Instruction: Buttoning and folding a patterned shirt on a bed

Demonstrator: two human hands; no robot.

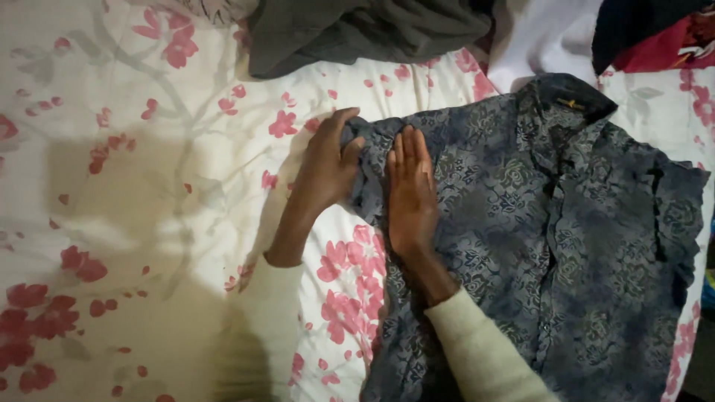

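We look down on a dark blue-grey patterned button-up shirt (pixel 566 238) spread flat on a white bedsheet printed with pink flowers (pixel 134 186). Our left hand (pixel 328 167) grips a bunched edge of the fabric at the shirt's left side, while our right hand (pixel 411 192) lies flat, palm down, just beside it on the cloth. A crumpled dark grey garment (pixel 365 30) and a red cloth (pixel 670 48) lie at the top.

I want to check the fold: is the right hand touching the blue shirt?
Touching. The head view shows the right hand lying flat, palm down, on the shirt, while the left hand grips its edge.
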